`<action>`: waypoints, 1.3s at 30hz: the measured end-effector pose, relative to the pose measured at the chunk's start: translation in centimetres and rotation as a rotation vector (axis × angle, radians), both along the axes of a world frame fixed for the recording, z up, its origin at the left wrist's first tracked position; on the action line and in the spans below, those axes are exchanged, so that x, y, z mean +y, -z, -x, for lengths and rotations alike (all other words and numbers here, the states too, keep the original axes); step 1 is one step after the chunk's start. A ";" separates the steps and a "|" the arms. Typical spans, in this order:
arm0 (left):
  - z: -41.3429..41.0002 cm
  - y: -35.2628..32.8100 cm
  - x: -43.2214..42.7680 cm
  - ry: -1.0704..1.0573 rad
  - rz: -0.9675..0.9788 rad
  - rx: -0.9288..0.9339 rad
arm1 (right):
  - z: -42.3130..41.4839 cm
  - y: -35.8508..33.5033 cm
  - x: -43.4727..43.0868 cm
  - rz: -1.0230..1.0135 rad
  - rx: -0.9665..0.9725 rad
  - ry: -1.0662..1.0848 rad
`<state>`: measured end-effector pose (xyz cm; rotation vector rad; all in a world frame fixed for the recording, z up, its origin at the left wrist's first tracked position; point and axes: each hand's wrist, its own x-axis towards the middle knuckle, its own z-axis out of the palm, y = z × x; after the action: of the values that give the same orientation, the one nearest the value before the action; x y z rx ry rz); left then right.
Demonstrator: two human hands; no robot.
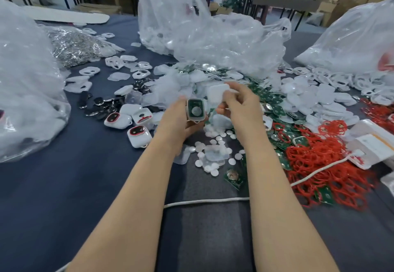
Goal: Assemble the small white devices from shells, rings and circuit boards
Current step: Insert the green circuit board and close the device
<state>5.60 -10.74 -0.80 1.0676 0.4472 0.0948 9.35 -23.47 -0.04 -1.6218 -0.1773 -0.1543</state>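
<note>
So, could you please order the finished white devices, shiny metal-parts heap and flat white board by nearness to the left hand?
1. Finished white devices, just left of the left hand.
2. Shiny metal-parts heap, far left.
3. Flat white board, beyond it, table's far edge.

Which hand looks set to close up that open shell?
Probably right: the right hand pinches the cover just beside the open shell, which the left hand holds.

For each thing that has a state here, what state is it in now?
Left hand, grips the lower shell.
Lower shell, open, green circuit board seated inside.
Right hand, pinches the white cover, not yet fitted.
Finished devices, closed, lying on the table.
</note>
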 end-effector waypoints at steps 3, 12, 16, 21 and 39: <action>-0.4 0.4 -0.1 0.022 -0.043 -0.029 | 0.1 0.4 0.4 -0.062 0.066 -0.094; -0.6 0.7 -0.2 0.107 -0.065 0.008 | -0.1 0.9 -0.2 0.008 0.067 -0.180; -0.7 0.8 -0.4 0.151 -0.131 0.002 | -0.1 1.0 0.0 0.065 0.050 -0.172; -0.5 0.9 -0.5 0.192 -0.163 -0.043 | -0.3 1.4 0.5 0.147 0.021 -0.119; 0.3 0.9 -0.1 0.224 -0.272 -0.217 | 0.1 1.5 0.6 0.059 0.139 -0.094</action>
<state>5.32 -10.79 -1.71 1.3517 0.1175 0.0726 9.29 -22.82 -1.50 -1.6728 -0.1519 0.0355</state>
